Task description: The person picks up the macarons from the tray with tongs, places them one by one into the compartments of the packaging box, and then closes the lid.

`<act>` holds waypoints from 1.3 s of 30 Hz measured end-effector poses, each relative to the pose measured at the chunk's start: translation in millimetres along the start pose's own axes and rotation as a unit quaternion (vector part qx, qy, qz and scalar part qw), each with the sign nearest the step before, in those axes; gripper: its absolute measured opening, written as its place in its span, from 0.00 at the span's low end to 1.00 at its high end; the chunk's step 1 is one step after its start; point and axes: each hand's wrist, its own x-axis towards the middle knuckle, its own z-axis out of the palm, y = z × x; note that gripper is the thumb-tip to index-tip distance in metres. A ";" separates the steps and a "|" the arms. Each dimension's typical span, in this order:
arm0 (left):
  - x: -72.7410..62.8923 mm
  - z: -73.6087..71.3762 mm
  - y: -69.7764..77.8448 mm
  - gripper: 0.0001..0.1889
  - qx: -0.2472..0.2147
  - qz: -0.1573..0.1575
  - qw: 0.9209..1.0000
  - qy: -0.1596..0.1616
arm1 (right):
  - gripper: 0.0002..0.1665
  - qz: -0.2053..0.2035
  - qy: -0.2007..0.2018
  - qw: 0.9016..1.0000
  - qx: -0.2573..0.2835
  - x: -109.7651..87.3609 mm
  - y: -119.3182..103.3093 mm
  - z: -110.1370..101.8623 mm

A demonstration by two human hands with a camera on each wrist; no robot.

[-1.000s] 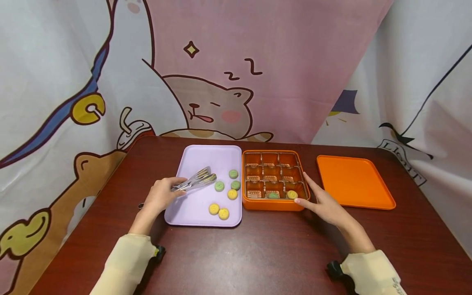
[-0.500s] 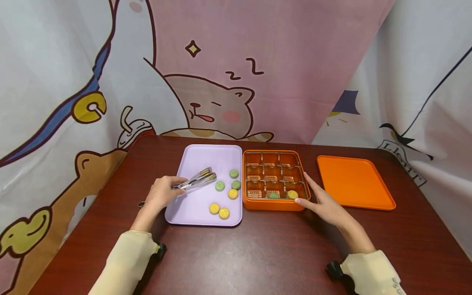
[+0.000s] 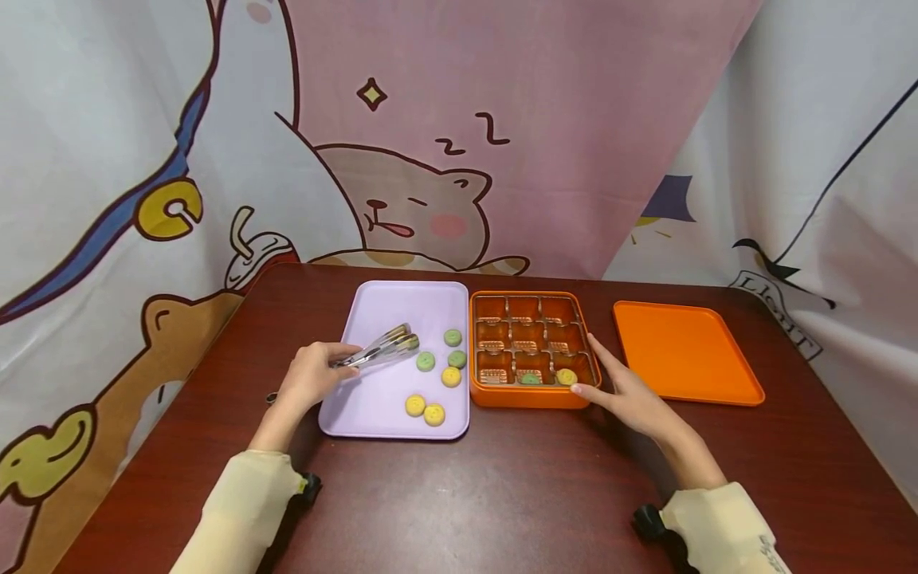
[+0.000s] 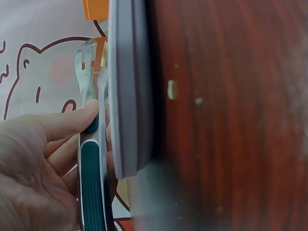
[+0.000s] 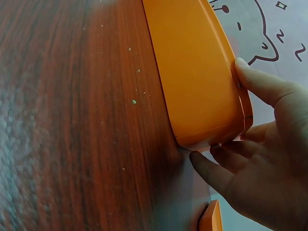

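My left hand [image 3: 308, 381] grips metal tongs [image 3: 376, 351] with dark green handles [image 4: 92, 187] over the lilac tray [image 3: 373, 406]; the tong tips lie just left of a green cookie [image 3: 426, 361]. Several green and yellow cookies lie on the tray's right side, such as a yellow one [image 3: 415, 405]. My right hand [image 3: 624, 392] holds the near right corner of the orange compartment box [image 3: 534, 396], thumb on the front wall [image 5: 202, 91] and fingers along the side. A green cookie [image 3: 531, 379] and a yellow cookie [image 3: 567, 376] sit in the box's front row.
An orange lid [image 3: 684, 351] lies flat to the right of the box. Everything stands on a dark wooden table [image 3: 502, 494] with cartoon-printed cloth hanging behind and at both sides.
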 end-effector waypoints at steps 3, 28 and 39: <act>0.5 -1.9 0.5 0.18 -0.008 0.002 1.000 0.001 | 0.57 0.002 0.001 1.000 0.001 0.6 -0.9 0.0; 2.5 -3.1 17.8 0.18 -0.043 0.026 0.999 0.017 | 0.57 0.001 0.000 1.000 0.002 0.0 -2.2 -0.1; 0.6 -1.8 26.6 0.18 -0.053 0.041 0.998 0.021 | 0.57 0.001 0.000 1.000 -0.002 -0.4 -0.2 0.3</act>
